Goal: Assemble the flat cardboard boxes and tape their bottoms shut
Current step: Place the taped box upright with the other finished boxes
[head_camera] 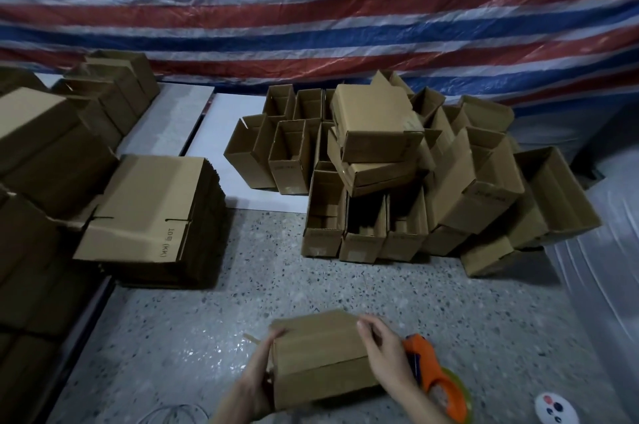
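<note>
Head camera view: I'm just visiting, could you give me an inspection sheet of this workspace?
Surface: speckled floor; white boards at the back.
Job's things: held box, low centre; stack of flat boxes, left; pile of assembled boxes, right; orange tape dispenser just right of the held box.
Clutter: white round object with coloured dots, bottom right.
Hands: left hand and right hand grip the held box's two ends.
Cables: thin pale wire loop, bottom edge.
Surroundings: striped tarp behind; plastic sheet, right.
</note>
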### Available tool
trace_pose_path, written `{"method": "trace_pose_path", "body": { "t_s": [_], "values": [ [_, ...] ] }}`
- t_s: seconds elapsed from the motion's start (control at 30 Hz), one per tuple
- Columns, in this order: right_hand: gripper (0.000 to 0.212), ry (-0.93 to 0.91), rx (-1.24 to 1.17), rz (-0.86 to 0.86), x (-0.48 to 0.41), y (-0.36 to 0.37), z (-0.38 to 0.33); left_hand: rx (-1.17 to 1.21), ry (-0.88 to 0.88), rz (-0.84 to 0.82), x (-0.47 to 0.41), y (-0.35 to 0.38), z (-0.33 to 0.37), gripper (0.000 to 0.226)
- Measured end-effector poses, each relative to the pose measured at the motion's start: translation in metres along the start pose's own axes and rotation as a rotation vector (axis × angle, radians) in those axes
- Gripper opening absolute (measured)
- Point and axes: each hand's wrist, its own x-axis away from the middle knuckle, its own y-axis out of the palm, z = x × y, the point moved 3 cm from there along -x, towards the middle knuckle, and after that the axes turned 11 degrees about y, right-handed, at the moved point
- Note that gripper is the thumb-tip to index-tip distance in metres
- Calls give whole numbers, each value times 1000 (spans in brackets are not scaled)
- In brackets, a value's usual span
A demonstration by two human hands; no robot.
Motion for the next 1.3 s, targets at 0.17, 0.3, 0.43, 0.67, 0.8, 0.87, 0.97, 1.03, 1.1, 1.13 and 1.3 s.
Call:
{"method": "trace_pose_path", "body": {
  "t_s": [0.17,0.3,0.43,0.67,0.8,0.87,0.97,1.03,1.1,1.13,1.3],
  "values": [
    [32,0,81,-112,-9,30,-37,-155,398,180,7,-28,41,112],
    [32,-71,78,-143,-16,64,-77,-397,830,461,17,-42,74,150],
    [44,-113,17,-312,-18,100,-108,-627,1105,568,12,-44,78,157],
    [68,-18,-28,-287,-35,134,-129,-697,1073,623,-26,-27,92,121],
    [58,-42,-75,-131,-54,134,-147,-630,1136,641,-40,-5,117,109],
    [56,-50,-115,-84,-60,134,-151,-583,1190,605,-49,1,126,109],
    [54,-10,-71,-46,-66,133,-148,-686,1193,595,-65,8,137,112],
    [54,60,-51,-44,-72,136,-140,-824,1111,657,-80,12,143,112],
    [51,125,-42,-27,-76,136,-131,-829,1053,648,-92,16,147,113],
    [47,146,-42,-16,-77,135,-126,-801,1048,620,-97,17,148,113],
    [25,247,-34,-27,-80,126,-100,-769,1086,534,-120,24,160,111]
  ]
}}
